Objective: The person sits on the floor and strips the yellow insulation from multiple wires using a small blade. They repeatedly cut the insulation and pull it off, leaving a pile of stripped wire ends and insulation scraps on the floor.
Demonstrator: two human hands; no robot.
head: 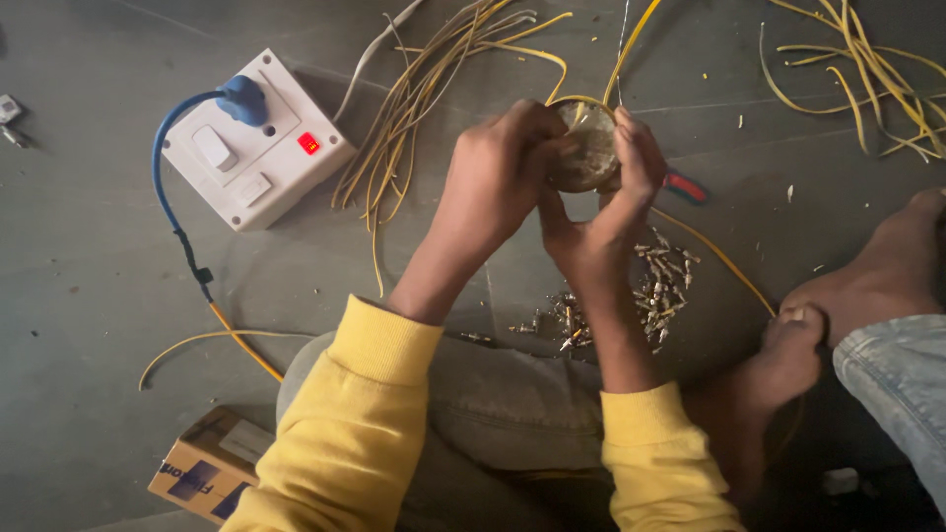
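Round tin [588,148] of dull paste sits cupped between left hand [498,177] and right hand [611,212].

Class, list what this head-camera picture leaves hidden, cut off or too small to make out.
- Round object: head view, mostly covered by left hand and right hand.
- Red-handled tool: its working end hidden behind the right hand.
- Small metal pieces: too small to identify.
- Cardboard box: partly hidden by the yellow sleeve.

A white switch box [254,138] with a glowing red indicator is sitting on the grey floor [89,276], a blue plug [242,99] stuck in it. Loose yellow wires [424,94] are lying beside it, a small cardboard box [209,465] lower left.
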